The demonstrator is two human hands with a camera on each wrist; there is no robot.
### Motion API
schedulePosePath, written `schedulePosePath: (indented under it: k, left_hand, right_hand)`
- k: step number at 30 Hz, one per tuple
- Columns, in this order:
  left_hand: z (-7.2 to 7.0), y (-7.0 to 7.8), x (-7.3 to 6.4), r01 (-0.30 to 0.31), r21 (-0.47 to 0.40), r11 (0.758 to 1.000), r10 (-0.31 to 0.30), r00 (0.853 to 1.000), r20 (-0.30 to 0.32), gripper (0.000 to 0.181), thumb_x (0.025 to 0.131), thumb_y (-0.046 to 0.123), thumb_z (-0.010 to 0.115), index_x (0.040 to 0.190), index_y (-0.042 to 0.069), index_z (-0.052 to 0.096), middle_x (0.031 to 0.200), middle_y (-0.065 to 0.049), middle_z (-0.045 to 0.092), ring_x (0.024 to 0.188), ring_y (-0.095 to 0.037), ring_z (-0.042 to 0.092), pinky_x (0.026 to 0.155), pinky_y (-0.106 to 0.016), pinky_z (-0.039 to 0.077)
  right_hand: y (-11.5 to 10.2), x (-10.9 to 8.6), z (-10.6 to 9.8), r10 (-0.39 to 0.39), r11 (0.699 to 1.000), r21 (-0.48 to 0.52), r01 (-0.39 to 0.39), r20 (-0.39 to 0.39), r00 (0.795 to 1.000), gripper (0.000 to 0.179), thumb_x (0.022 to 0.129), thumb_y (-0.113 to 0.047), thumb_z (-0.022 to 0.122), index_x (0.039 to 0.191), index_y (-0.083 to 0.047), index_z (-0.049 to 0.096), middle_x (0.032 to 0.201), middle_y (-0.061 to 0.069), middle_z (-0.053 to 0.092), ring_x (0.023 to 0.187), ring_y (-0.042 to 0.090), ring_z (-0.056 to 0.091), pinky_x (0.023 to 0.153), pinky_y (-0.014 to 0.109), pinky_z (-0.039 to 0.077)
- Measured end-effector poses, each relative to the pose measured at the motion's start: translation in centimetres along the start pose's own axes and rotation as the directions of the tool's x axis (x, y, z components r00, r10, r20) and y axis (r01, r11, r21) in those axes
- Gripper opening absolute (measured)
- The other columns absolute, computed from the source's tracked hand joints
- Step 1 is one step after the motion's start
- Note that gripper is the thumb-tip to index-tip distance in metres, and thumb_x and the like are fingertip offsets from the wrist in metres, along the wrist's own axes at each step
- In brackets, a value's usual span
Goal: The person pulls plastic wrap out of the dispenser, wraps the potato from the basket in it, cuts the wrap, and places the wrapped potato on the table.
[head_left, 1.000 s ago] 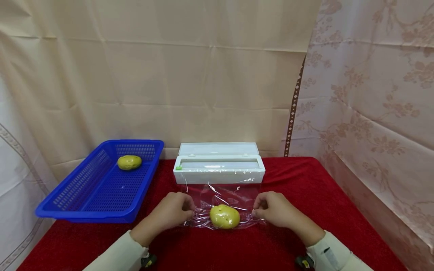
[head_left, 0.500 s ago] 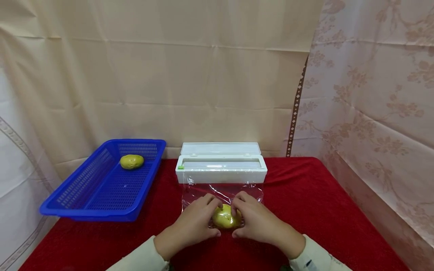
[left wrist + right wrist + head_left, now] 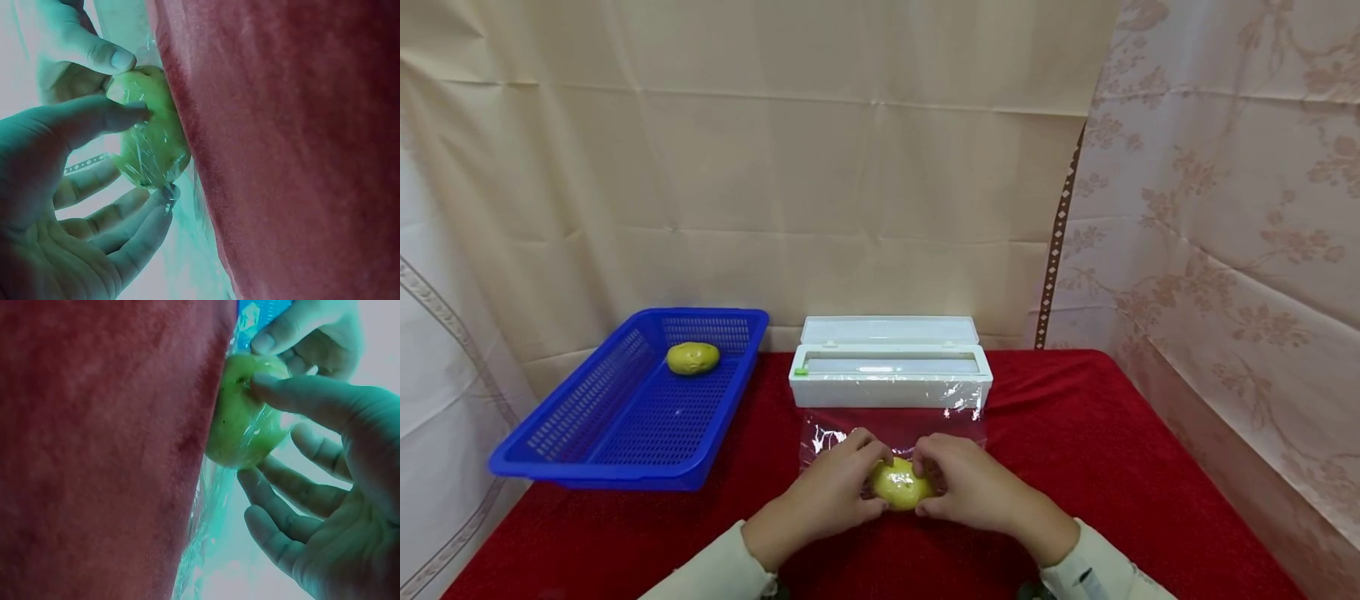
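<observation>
A yellow potato (image 3: 898, 485) lies on the red cloth with clear plastic wrap (image 3: 880, 423) drawn over it. My left hand (image 3: 831, 492) grips its left side, thumb at the near side and curled fingers at the far side. From the right, my right hand (image 3: 973, 487) holds it in the same way. In the left wrist view, creased film shines on the potato (image 3: 153, 134) under the thumb. The right wrist view shows the other thumb pressing on the potato (image 3: 244, 419) and fingertips at its far edge. The film runs back from the potato to a white wrap dispenser (image 3: 891, 390).
The dispenser's lid (image 3: 890, 330) stands open behind it, and a green slider (image 3: 801, 372) sits at its left end. At left is a blue basket (image 3: 602, 479) with another potato (image 3: 692, 358) inside. Beige curtains (image 3: 775, 167) hang behind the table (image 3: 1075, 433).
Both hands have moved inward from the film's near corners to the potato's sides, bringing the film's edges with them. Over the last half second they have stayed there, with slight finger shifts.
</observation>
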State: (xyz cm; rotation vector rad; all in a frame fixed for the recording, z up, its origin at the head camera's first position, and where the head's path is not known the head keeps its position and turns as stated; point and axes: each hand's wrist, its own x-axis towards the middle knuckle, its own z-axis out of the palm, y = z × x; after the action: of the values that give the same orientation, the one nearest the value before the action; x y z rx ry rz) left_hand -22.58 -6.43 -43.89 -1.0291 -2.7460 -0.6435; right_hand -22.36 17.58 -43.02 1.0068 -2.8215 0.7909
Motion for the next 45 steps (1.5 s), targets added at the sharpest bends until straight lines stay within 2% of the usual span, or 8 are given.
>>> schedulePosePath:
  k: [5,12,18,24,28,31,37,45]
  left_hand:
    - [-0.2,-0.2,0.1,0.013,-0.034,0.999,-0.012,1.0,0.015,0.041,0.077,0.03,0.086,0.112,0.015,0.072,0.105,0.003,0.059,0.082,-0.003,0.052,0.073,-0.019,0.05]
    - [-0.5,-1.0,0.6,0.007,-0.091,0.996,-0.002,0.998,0.061,0.038,0.08,0.033,0.084,0.111,0.013,0.076,0.099,0.006,0.064,0.085,-0.006,0.059,0.074,-0.02,0.051]
    - [-0.7,-2.0,1.4,0.079,-0.199,0.977,-0.053,0.99,0.129,0.039,0.083,0.035,0.083,0.114,0.012,0.077,0.096,0.009,0.071,0.084,-0.004,0.065,0.073,-0.022,0.054]
    - [-0.9,-2.8,2.0,0.178,-0.268,0.947,-0.139,0.978,0.157,0.033,0.086,0.038,0.08,0.108,0.019,0.064,0.098,0.01,0.074,0.089,-0.006,0.068,0.08,-0.028,0.056]
    - [-0.9,-3.0,2.3,0.177,-0.299,0.938,-0.137,0.979,0.15,0.026,0.089,0.037,0.077,0.103,0.021,0.061,0.098,0.01,0.074,0.088,-0.005,0.066,0.079,-0.03,0.055]
    - [-0.9,-3.1,2.5,0.183,-0.304,0.935,-0.143,0.978,0.149,0.019,0.092,0.036,0.074,0.1,0.023,0.063,0.097,0.012,0.074,0.087,-0.004,0.066,0.078,-0.031,0.054]
    - [-0.9,-3.5,3.1,0.186,-0.27,0.945,-0.157,0.98,0.125,0.015,0.091,0.037,0.073,0.096,0.023,0.068,0.092,0.012,0.073,0.086,-0.004,0.065,0.078,-0.032,0.054]
    - [-1.3,-3.2,3.4,0.232,-0.273,0.934,-0.204,0.971,0.127,0.017,0.091,0.036,0.074,0.091,0.019,0.075,0.093,0.007,0.066,0.082,-0.01,0.06,0.073,-0.032,0.051]
  right_hand:
    - [0.3,0.1,-0.4,0.014,0.995,0.102,-0.02,0.055,0.998,0.038,0.078,-0.021,0.09,0.101,-0.023,0.06,0.096,-0.012,0.065,0.088,0.008,0.064,0.076,0.024,0.055]
    - [1.2,0.4,-0.6,0.008,0.984,0.175,-0.023,0.087,0.996,0.032,0.083,-0.021,0.085,0.107,-0.021,0.063,0.097,-0.008,0.07,0.085,0.01,0.067,0.076,0.027,0.056]
    - [1.9,1.1,-0.7,0.041,0.961,0.268,-0.073,0.121,0.992,0.025,0.088,-0.02,0.081,0.109,-0.02,0.068,0.102,-0.006,0.072,0.094,0.011,0.07,0.083,0.032,0.059]
    - [2.3,1.7,-0.8,0.042,0.976,0.211,-0.053,0.056,0.998,0.017,0.09,-0.018,0.078,0.106,-0.018,0.073,0.105,-0.004,0.067,0.099,0.015,0.067,0.089,0.036,0.056]
    - [2.5,2.0,-0.9,0.037,0.99,0.135,-0.037,0.0,0.999,0.015,0.088,-0.018,0.077,0.103,-0.018,0.078,0.104,0.0,0.062,0.096,0.02,0.06,0.084,0.037,0.051]
    - [2.7,2.3,-0.9,0.036,0.993,0.117,-0.034,-0.01,0.999,0.015,0.089,-0.017,0.076,0.103,-0.018,0.079,0.1,-0.001,0.062,0.094,0.018,0.059,0.081,0.033,0.049]
    - [2.7,2.7,-0.9,0.075,0.988,0.133,-0.076,0.015,0.997,0.016,0.093,-0.019,0.072,0.107,-0.015,0.079,0.093,-0.009,0.066,0.085,0.008,0.059,0.074,0.027,0.051]
    - [2.9,3.1,-0.9,0.133,0.961,0.239,-0.136,0.03,0.991,0.017,0.096,-0.019,0.07,0.111,-0.011,0.07,0.091,-0.004,0.07,0.083,0.012,0.064,0.071,0.027,0.054]
